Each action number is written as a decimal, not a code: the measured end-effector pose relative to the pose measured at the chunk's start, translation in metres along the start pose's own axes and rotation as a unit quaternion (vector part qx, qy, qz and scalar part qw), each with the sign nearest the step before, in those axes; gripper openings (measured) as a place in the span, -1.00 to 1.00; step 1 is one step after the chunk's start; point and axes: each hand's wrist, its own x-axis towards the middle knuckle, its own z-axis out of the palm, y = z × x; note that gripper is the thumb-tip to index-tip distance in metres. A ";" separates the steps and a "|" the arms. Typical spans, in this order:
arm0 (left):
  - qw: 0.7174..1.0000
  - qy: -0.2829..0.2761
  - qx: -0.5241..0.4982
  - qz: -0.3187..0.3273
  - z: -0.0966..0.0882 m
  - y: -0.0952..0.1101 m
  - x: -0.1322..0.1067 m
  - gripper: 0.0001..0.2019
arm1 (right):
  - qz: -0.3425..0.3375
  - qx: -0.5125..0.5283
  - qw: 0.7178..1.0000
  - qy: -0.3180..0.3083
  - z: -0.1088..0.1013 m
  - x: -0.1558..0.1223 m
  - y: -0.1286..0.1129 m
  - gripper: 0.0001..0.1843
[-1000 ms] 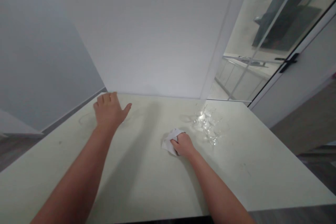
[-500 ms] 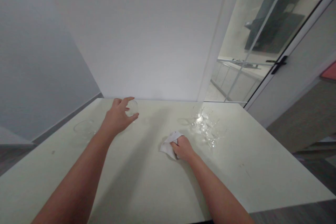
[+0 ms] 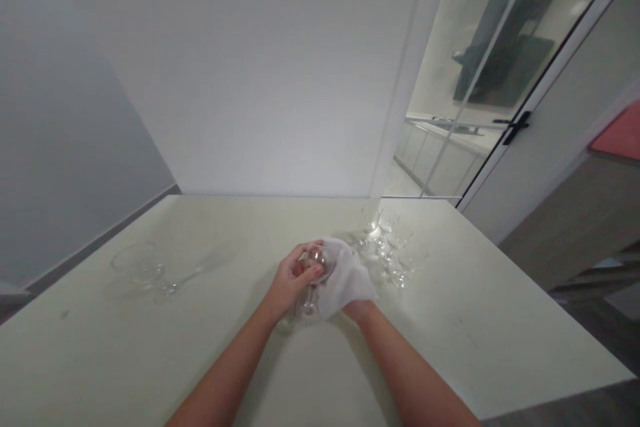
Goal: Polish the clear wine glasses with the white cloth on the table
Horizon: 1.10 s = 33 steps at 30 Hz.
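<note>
My left hand (image 3: 291, 282) is closed around the bowl of a clear stemmed wine glass (image 3: 311, 301), whose stem and foot show below the fingers. A white cloth (image 3: 347, 283) lies against the right side of that glass. It drapes over my right hand (image 3: 356, 309), which holds it; the fingers are hidden under the fabric and only the wrist end shows. Both hands meet over the middle of the table. Left of them another clear stemmed glass (image 3: 161, 272) is on the table, its outline faint.
Several clear stemmed glasses (image 3: 385, 247) stand close together on the white table (image 3: 440, 347), just right of the cloth. A white wall (image 3: 280, 93) rises behind the table's back edge. To the right is a glazed door with a black handle (image 3: 517, 127).
My left hand has moved right and nearer, bringing a wine glass from the back left to the middle. The cloth has been spread over my right hand and now touches the glass.
</note>
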 end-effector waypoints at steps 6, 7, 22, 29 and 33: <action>0.992 0.015 0.088 0.092 0.020 -0.014 -0.014 -0.57 | -0.023 0.142 0.989 -0.045 -0.010 -0.027 0.003 -0.38; 0.987 0.015 0.124 0.102 0.021 -0.015 -0.015 -0.58 | -0.028 0.161 0.986 -0.036 -0.012 -0.029 0.003 -0.38; 0.925 0.132 0.288 0.208 0.020 -0.022 -0.020 -0.62 | 0.021 0.057 0.985 0.161 -0.014 -0.031 0.009 -0.49; 0.942 0.080 0.258 0.201 0.018 -0.024 -0.024 -0.54 | 0.024 0.119 0.989 0.083 -0.018 -0.032 0.001 -0.46; 0.942 0.031 0.248 0.222 0.015 -0.028 -0.024 -0.46 | 0.004 0.117 0.991 0.070 -0.021 -0.033 -0.006 -0.37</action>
